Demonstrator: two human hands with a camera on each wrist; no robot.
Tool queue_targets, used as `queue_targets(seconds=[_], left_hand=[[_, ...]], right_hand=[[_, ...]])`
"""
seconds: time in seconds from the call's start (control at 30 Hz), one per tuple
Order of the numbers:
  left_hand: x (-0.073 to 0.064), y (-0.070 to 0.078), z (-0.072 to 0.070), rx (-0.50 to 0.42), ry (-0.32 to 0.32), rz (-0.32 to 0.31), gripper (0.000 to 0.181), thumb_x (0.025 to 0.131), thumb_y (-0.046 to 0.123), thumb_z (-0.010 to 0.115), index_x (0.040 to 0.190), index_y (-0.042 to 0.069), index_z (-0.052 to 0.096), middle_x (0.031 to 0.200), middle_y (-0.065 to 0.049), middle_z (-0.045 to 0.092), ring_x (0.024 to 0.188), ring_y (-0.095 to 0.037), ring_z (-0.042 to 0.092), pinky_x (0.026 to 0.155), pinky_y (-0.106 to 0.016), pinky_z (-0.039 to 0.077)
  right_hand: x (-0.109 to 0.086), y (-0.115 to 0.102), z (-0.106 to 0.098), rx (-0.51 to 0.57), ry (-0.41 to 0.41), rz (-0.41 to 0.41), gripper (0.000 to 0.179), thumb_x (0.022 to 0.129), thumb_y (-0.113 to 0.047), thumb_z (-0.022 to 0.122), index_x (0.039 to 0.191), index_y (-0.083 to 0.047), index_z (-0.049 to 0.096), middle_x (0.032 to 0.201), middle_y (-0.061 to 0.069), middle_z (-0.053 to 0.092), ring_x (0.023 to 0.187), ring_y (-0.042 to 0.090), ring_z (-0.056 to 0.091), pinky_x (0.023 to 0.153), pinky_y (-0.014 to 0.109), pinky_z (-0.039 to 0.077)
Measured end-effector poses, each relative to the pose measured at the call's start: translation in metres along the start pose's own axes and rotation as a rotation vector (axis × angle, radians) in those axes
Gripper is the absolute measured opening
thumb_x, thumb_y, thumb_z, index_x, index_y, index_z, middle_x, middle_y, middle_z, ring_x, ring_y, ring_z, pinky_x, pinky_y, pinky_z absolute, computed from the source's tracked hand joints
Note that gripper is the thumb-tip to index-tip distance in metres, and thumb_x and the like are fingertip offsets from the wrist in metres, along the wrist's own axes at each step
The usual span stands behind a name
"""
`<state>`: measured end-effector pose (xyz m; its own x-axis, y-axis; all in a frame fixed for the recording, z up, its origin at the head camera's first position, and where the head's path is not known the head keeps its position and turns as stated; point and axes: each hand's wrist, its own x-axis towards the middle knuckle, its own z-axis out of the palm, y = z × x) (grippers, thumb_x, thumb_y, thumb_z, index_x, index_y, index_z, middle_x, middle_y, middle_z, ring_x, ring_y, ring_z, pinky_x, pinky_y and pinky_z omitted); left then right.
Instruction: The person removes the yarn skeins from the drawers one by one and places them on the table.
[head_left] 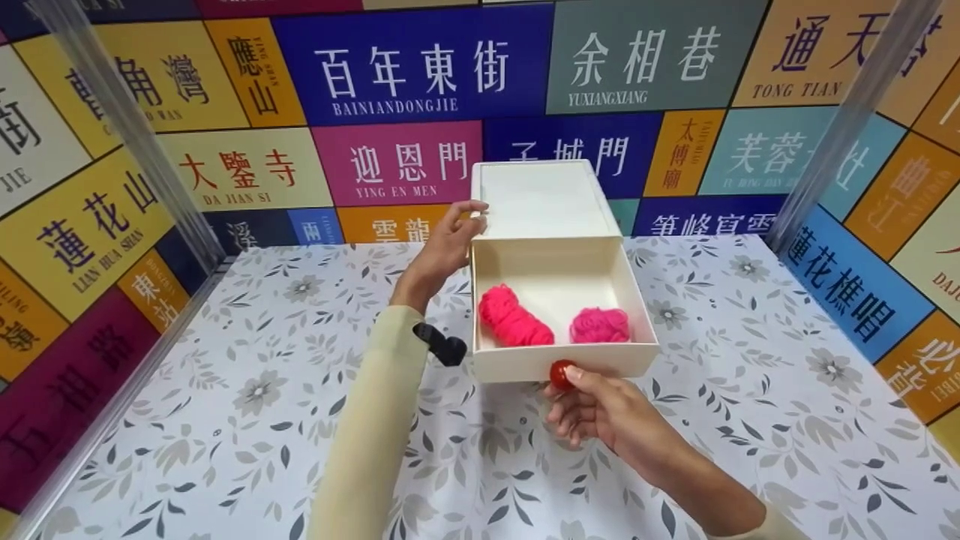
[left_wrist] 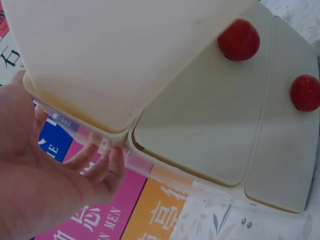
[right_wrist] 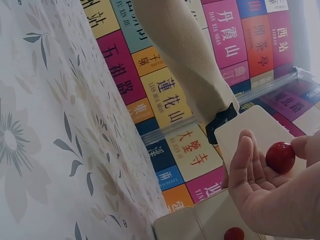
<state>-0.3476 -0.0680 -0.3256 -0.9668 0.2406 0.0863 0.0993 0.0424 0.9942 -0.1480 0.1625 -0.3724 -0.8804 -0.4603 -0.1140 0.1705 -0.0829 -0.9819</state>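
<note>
A white drawer box point(head_left: 546, 199) stands at the back of the table. Its top drawer point(head_left: 562, 364) is pulled far out towards me. Inside lie a bright pink-red yarn skein point(head_left: 516, 316) and a smaller magenta yarn bundle point(head_left: 599, 325). My right hand point(head_left: 604, 409) pinches the drawer's round red knob point(head_left: 561, 373) with thumb and forefinger; the other fingers hang loosely curled below. My left hand point(head_left: 452, 236) grips the box's left edge, its fingertips at the clear side wall point(left_wrist: 162, 172). Two lower drawers show in the left wrist view, each with a red knob point(left_wrist: 239, 40).
A floral cloth point(head_left: 262, 390) covers the table. Colourful panels of street names point(head_left: 397, 165) stand behind and along both sides, with clear corner posts point(head_left: 847, 127). A black strap point(head_left: 441, 345) sits on the left wrist, close beside the drawer.
</note>
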Motion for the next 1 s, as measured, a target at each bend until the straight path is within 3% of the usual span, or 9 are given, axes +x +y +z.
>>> queue_targets(seconds=[0.33, 0.7, 0.83, 1.0], left_hand=[[-0.001, -0.002, -0.001, 0.015, -0.011, 0.014, 0.027, 0.107, 0.019, 0.042, 0.133, 0.017, 0.048, 0.117, -0.011, 0.051, 0.096, -0.02, 0.061, 0.089, -0.039, 0.059], [0.0, 0.002, 0.0, -0.006, -0.009, 0.018, 0.029, 0.107, 0.019, 0.043, 0.135, 0.014, 0.048, 0.111, -0.009, 0.052, 0.089, -0.019, 0.061, 0.082, -0.035, 0.059], [0.0, 0.001, -0.001, 0.023, 0.0, 0.009, 0.03, 0.107, 0.02, 0.043, 0.136, 0.016, 0.048, 0.118, -0.011, 0.051, 0.095, -0.021, 0.06, 0.088, -0.038, 0.058], [-0.001, 0.001, -0.001, 0.045, 0.003, 0.0, 0.031, 0.107, 0.022, 0.043, 0.137, 0.017, 0.047, 0.126, -0.015, 0.051, 0.104, -0.025, 0.059, 0.097, -0.045, 0.056]], right_hand=[[-0.001, 0.003, -0.001, -0.041, -0.016, -0.011, 0.036, 0.107, -0.033, 0.044, 0.11, -0.003, 0.064, 0.088, 0.002, 0.072, 0.077, 0.012, 0.066, 0.069, 0.023, 0.056], [0.0, 0.0, -0.001, -0.082, -0.008, 0.004, 0.041, 0.107, -0.036, 0.044, 0.113, -0.001, 0.064, 0.088, 0.002, 0.072, 0.075, 0.012, 0.067, 0.067, 0.024, 0.056], [-0.001, -0.003, 0.0, -0.138, 0.01, 0.03, 0.045, 0.106, -0.038, 0.045, 0.111, 0.003, 0.065, 0.086, 0.002, 0.072, 0.073, 0.012, 0.068, 0.064, 0.024, 0.057], [-0.006, -0.01, -0.001, -0.218, -0.036, 0.029, 0.048, 0.107, -0.036, 0.043, 0.105, 0.006, 0.066, 0.084, 0.002, 0.071, 0.07, 0.012, 0.068, 0.062, 0.025, 0.059]])
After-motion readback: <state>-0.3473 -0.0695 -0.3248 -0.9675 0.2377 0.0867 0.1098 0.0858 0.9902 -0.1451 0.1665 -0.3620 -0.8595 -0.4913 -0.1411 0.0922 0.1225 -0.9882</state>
